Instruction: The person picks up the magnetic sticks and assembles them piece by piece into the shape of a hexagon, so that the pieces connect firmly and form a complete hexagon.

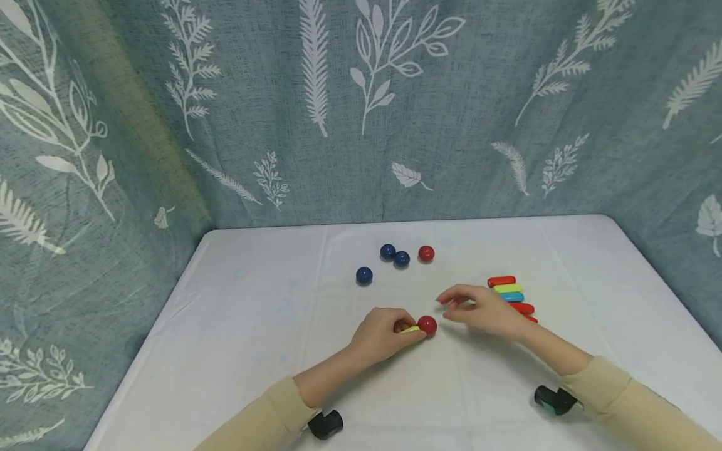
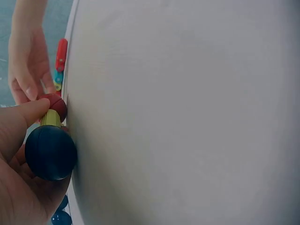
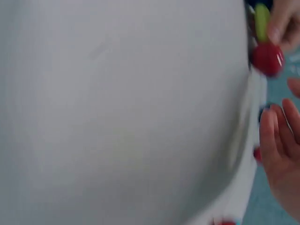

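Note:
My left hand (image 1: pixel 382 335) pinches a yellow-green rod (image 2: pixel 50 118) low over the table. At the rod's right end sits a red ball (image 1: pixel 427 326). A dark blue ball (image 2: pixel 50 152) is at the other end in the left wrist view; in the head view the hand hides it. My right hand (image 1: pixel 485 311) hovers just right of the red ball, apart from it, its fingers loosely bent and holding nothing. Behind the right hand lies a row of coloured rods (image 1: pixel 512 297), red, yellow-green and blue, partly covered by that hand.
Toward the back of the white table (image 1: pixel 254 313) lie a loose red ball (image 1: pixel 426 254) and three dark blue balls, one of them (image 1: pixel 364 275) nearer the front. A patterned green curtain (image 1: pixel 338 169) hangs behind and along the left side.

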A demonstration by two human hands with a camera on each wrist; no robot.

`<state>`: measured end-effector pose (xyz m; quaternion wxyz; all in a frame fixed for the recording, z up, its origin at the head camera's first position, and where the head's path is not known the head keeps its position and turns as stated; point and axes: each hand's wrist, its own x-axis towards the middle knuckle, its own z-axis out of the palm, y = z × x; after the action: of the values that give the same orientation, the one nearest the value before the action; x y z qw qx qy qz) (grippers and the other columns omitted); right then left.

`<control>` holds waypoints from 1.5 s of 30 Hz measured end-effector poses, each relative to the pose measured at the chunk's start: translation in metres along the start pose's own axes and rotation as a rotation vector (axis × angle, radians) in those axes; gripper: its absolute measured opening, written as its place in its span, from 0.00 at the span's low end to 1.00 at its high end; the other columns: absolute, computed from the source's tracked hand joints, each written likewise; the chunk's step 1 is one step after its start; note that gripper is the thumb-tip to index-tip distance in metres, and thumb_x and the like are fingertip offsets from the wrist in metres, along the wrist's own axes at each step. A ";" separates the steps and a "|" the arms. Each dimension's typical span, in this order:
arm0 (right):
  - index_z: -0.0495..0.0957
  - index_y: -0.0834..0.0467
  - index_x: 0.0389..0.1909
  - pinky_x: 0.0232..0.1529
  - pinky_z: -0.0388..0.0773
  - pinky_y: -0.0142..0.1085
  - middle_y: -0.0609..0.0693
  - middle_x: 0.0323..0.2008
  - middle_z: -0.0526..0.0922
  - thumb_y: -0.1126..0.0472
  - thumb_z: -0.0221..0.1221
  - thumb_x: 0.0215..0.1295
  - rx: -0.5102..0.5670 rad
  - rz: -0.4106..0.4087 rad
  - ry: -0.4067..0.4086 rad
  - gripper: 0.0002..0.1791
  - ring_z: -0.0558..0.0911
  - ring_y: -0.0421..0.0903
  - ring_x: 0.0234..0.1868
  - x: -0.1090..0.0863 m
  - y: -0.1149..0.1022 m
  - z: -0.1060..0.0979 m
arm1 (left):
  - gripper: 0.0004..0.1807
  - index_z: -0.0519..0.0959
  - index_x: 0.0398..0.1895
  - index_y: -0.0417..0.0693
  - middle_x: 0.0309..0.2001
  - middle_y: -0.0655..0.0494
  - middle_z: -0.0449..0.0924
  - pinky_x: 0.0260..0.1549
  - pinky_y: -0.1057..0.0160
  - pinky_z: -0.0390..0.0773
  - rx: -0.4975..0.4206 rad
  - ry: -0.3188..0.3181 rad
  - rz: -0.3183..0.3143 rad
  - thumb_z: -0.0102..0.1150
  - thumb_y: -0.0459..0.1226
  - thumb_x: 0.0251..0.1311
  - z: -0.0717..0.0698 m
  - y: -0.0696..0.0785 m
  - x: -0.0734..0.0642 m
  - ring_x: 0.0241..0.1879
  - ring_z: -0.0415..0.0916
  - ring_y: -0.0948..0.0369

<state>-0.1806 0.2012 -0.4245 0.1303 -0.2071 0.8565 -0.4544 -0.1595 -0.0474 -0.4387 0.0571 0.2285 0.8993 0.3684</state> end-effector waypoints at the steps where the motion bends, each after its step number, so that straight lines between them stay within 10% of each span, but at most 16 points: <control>1: 0.80 0.58 0.50 0.46 0.78 0.37 0.51 0.44 0.83 0.60 0.64 0.64 -0.055 -0.011 0.057 0.15 0.79 0.48 0.46 -0.001 0.002 -0.008 | 0.10 0.86 0.33 0.49 0.19 0.66 0.70 0.24 0.70 0.65 -0.005 0.004 0.001 0.70 0.45 0.56 0.000 -0.001 -0.001 0.23 0.65 0.68; 7: 0.81 0.60 0.50 0.48 0.77 0.51 0.60 0.50 0.80 0.62 0.61 0.67 -0.273 0.123 0.254 0.12 0.78 0.59 0.50 -0.012 0.024 -0.060 | 0.09 0.85 0.33 0.48 0.20 0.65 0.72 0.26 0.70 0.67 -0.036 0.014 0.010 0.69 0.44 0.56 -0.001 -0.005 -0.005 0.24 0.66 0.68; 21: 0.79 0.65 0.52 0.40 0.75 0.39 0.60 0.46 0.81 0.51 0.61 0.66 -0.197 0.349 0.117 0.23 0.77 0.52 0.43 -0.004 0.046 -0.081 | 0.12 0.85 0.39 0.47 0.23 0.65 0.73 0.25 0.70 0.67 -0.065 0.000 -0.007 0.69 0.44 0.56 0.000 -0.008 -0.006 0.25 0.67 0.68; 34: 0.81 0.60 0.50 0.36 0.76 0.39 0.54 0.44 0.82 0.55 0.65 0.63 -0.214 0.127 0.165 0.18 0.78 0.50 0.41 0.006 0.025 -0.051 | 0.12 0.85 0.40 0.48 0.23 0.66 0.73 0.25 0.70 0.67 -0.057 -0.008 -0.005 0.69 0.44 0.57 0.000 -0.010 -0.007 0.25 0.67 0.68; 45: 0.83 0.54 0.46 0.45 0.78 0.34 0.44 0.42 0.83 0.59 0.67 0.61 -0.173 -0.137 -0.040 0.13 0.79 0.43 0.43 0.002 0.009 -0.014 | 0.12 0.85 0.41 0.48 0.23 0.66 0.72 0.25 0.70 0.66 -0.055 -0.017 0.001 0.69 0.44 0.57 -0.001 -0.010 -0.008 0.25 0.67 0.68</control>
<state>-0.1904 0.2149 -0.4247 0.0975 -0.2847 0.8736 -0.3824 -0.1565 -0.0579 -0.4458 0.0709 0.2303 0.8884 0.3908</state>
